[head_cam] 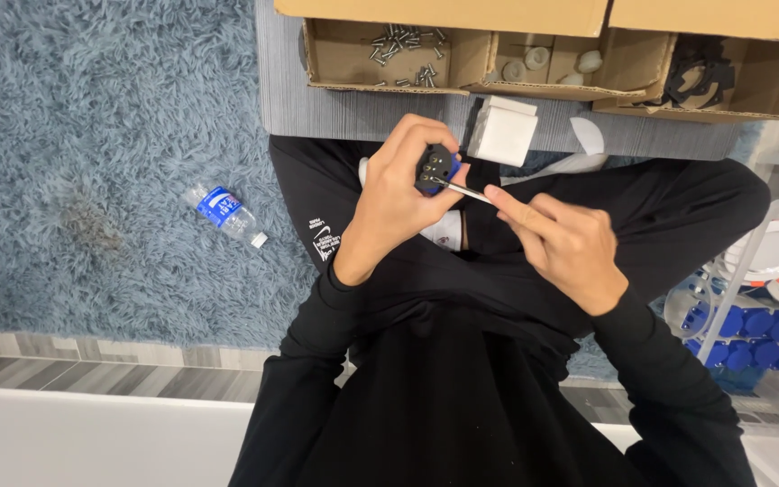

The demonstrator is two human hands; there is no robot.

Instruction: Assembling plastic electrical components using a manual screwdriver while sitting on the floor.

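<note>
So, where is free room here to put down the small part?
Free: the shaggy blue-grey rug left of the clear plastic bottle, and the grey mat before the brown cardboard boxes. Crowded: the clear bin of blue parts at right.

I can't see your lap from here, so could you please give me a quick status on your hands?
Left hand gripping small black-and-blue part. Right hand holding thin screwdriver, tip at the part. Nothing between them; white block just beyond.

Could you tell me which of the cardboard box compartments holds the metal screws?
The leftmost compartment holds the screws; the middle one contains white round parts, the right one black rings.
</note>
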